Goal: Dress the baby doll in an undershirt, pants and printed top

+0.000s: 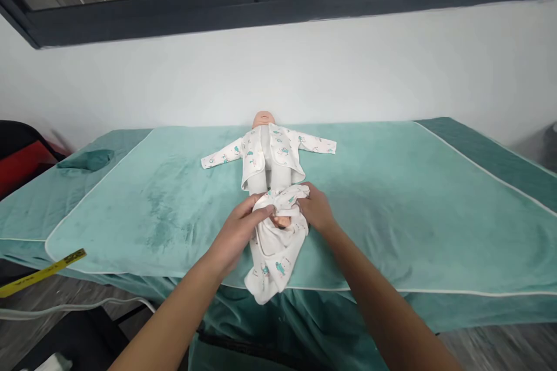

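Observation:
A baby doll (263,119) lies on its back, its head toward the wall. It wears an open white jacket (285,148) with green prints, both sleeves spread sideways. White printed baby pants (281,264) are bunched around the doll's lower legs. My left hand (243,223) pinches the waistband on the left side, thumb on top. On the right side, my right hand (317,206) grips the same waistband, its fingers partly hidden by the cloth. Part of the doll's feet (281,221) shows through the waist opening. The pant legs trail toward the bed's near edge.
The doll rests on a bed with a green cover (413,197). Behind it stand a white wall (348,69) and a dark window frame (174,14). A yellow strip (43,272), a pale cable (78,306) and a red-and-black chair (21,165) are at left.

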Motion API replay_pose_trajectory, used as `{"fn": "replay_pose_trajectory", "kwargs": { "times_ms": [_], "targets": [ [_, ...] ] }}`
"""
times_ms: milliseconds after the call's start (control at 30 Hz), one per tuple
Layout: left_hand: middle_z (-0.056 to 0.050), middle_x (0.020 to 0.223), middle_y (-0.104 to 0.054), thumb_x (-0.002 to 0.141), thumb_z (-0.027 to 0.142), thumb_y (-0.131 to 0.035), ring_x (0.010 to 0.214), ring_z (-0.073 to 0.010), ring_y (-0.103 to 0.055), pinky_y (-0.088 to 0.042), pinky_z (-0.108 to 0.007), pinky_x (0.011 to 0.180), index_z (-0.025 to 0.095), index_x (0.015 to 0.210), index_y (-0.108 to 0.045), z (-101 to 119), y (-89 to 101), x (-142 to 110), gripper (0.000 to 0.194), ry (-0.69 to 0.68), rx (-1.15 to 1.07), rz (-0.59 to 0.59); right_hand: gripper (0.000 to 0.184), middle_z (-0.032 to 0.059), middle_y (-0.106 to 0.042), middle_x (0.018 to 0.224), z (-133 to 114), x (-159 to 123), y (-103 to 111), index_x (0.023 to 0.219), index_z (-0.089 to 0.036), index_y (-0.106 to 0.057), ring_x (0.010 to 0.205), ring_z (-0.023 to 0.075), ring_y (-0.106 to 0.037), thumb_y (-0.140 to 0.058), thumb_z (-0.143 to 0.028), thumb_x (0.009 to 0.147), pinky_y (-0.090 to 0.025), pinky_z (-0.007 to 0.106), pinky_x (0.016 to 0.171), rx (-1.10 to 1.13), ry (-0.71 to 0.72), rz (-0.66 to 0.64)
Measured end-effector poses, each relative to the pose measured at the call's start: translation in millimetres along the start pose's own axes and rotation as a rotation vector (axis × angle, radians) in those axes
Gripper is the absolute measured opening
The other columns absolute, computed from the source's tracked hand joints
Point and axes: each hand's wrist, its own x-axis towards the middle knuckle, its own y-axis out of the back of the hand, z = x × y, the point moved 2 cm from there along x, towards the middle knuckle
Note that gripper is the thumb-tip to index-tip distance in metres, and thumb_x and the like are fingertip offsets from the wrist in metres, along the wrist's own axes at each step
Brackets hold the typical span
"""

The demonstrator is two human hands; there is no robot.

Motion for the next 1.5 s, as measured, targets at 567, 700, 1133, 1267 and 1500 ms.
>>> {"fn": "replay_pose_trajectory", "kwargs": {
  "times_ms": [567,700,1133,1267,1500],
  "targets": [
    [-0.003,0.076,-0.067,0.067,0.025,-0.074,0.065,-0.0145,-0.059,-0.045,-0.026,0.066,0.016,0.094,-0.072,5.4,33.8,47.7,0.029,0.051,-0.164,-0.151,0.053,0.0038,-0.056,0.127,-39.2,0.6,19.8,0.120,-0.023,-0.057,0.118,0.0217,-0.052,-0.064,-0.025,0.067,-0.041,0.034,0.102,0.132,0.140,-0.170],
    [-0.005,0.096,-0.071,0.070,0.025,-0.073,0.085,-0.0192,-0.065,-0.048,-0.027,0.074,0.018,0.100,-0.074,10.7,23.1,36.7,0.030,0.016,-0.059,-0.176,0.049,0.0016,-0.056,0.127,-81.2,-10.5,26.6,0.122,-0.028,-0.060,0.118,0.0228,-0.052,-0.071,-0.039,0.075,-0.043,0.032,0.097,0.152,0.251,-0.392],
    [-0.014,0.108,-0.071,0.080,0.044,-0.069,0.098,-0.0266,-0.066,-0.051,-0.033,0.082,0.014,0.100,-0.072,-4.8,31.2,16.3,0.036,0.187,-0.021,-0.364,0.019,0.0002,-0.064,0.088,-119.3,19.7,35.0,0.084,-0.018,-0.065,0.083,0.0176,-0.058,-0.068,-0.025,0.066,-0.046,0.028,0.073,0.192,0.278,-0.680],
    [-0.012,0.115,-0.068,0.077,0.036,-0.073,0.103,-0.0269,-0.063,-0.048,-0.034,0.087,0.016,0.104,-0.071,-17.0,36.5,5.9,0.034,0.169,-0.039,-0.427,0.016,0.0001,-0.061,0.081,-105.9,21.1,27.5,0.077,-0.016,-0.062,0.075,0.0152,-0.055,-0.061,-0.018,0.061,-0.043,0.024,0.065,0.265,0.234,-0.694],
    [-0.001,0.077,-0.060,0.079,0.037,-0.072,0.077,-0.0142,-0.056,-0.041,-0.023,0.070,0.015,0.076,-0.058,-46.9,68.1,-4.4,0.026,0.188,-0.175,-0.346,0.016,-0.0036,-0.053,0.068,-88.7,21.6,21.6,0.071,-0.016,-0.054,0.060,0.0095,-0.046,-0.060,-0.015,0.056,-0.033,0.019,0.055,0.405,0.121,-0.657]
  ]
}}
